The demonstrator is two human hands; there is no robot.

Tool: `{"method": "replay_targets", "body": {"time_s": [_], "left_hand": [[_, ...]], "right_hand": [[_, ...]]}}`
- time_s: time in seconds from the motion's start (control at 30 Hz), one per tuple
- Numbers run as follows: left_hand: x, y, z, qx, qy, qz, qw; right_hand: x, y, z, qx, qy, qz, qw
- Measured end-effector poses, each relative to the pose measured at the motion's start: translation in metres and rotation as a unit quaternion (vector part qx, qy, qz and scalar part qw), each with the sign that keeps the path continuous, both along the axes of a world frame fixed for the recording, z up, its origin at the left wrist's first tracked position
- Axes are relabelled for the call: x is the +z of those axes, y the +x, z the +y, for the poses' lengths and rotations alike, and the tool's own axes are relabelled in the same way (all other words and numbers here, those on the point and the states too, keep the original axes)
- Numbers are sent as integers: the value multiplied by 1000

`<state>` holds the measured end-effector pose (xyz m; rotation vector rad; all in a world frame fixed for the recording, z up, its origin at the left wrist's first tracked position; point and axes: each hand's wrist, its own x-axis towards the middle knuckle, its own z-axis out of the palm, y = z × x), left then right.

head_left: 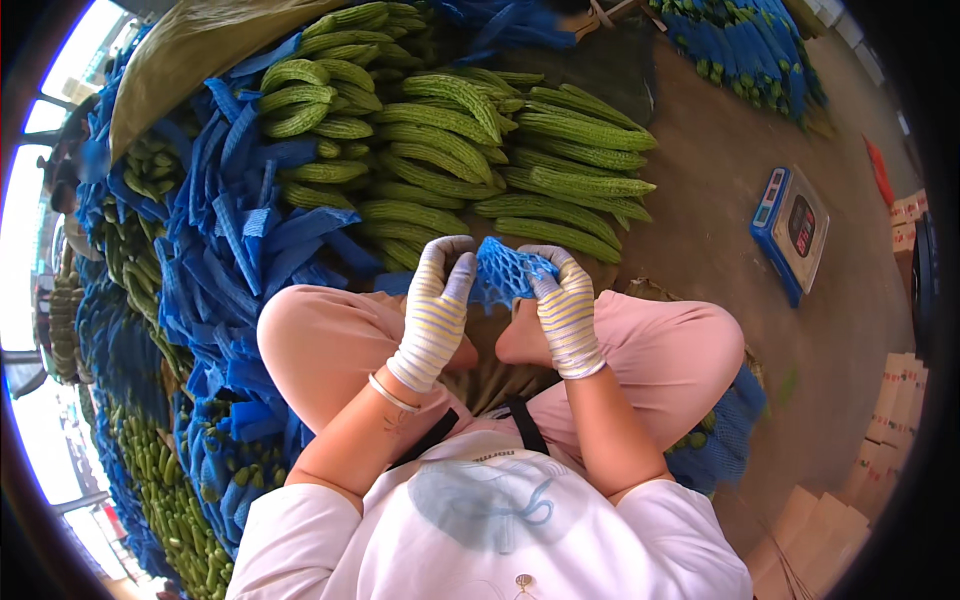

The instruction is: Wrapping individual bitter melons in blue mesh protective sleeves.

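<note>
A blue foam net sleeve (505, 272) with an open mesh stretches between my gloved hands, above my crossed legs. My right hand (567, 310) pinches its right end between thumb and fingers. At its left edge, the fingers and thumb of my left hand (437, 310) are curled together on the net, with the exact grip partly hidden. Both gloves are white with yellow stripes and grey fingertips. Just beyond my hands lies a large pile of long, ridged green bitter gourds (440, 140), laid side by side in rows.
Loose blue foam net sleeves (235, 235) are heaped to my left, beside more gourds in blue nets (130, 330). A blue-edged digital scale (790, 235) stands on the brown floor to the right. Netted gourds (745, 60) lie far right; cartons (885, 420) line the right edge.
</note>
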<state>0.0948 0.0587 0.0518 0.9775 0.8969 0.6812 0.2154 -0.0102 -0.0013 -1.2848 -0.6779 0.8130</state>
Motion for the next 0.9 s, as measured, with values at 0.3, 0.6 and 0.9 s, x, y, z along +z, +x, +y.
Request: {"method": "replay_targets", "body": {"time_s": [0.3, 0.6, 0.9], "left_hand": [[1, 1, -20, -163, 585, 192, 771], [-24, 19, 28, -110, -40, -100, 988], [-39, 34, 0, -85, 349, 19, 933]], "right_hand": [[2, 14, 7, -62, -22, 121, 990], [-2, -4, -15, 102, -159, -222, 956], [-2, 31, 5, -88, -40, 51, 994]]}}
